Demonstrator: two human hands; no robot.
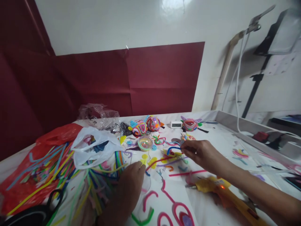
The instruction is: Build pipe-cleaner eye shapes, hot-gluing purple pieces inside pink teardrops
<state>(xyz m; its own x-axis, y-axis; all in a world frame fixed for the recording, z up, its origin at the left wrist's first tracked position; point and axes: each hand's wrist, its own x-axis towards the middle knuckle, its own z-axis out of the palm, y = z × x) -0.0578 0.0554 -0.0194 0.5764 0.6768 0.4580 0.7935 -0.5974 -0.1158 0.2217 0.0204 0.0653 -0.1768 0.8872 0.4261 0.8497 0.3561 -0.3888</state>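
My right hand [202, 153] pinches the end of a bent blue pipe cleaner [172, 148] above the middle of the table. My left hand [131, 182] is closed, low and left of it, with its fingertips close to several small yellow pieces [144, 159]; what it holds, if anything, is hidden. Just beyond the hands sits a round clear piece with a coloured rim [145, 142]. Under my right forearm lies a yellow glue gun [218, 186] with a lit orange light. A white sheet [174, 191] carries pink curled pipe cleaners and a green one [144, 219].
Many loose pipe cleaners [58, 163] spread over a red plastic bag [23, 175] on the left. A white bag [94, 146], black-handled scissors [55, 197], decorated round figures [154, 123] and a small digital clock [176, 124] stand around. A raised ledge [235, 125] edges the table's right side.
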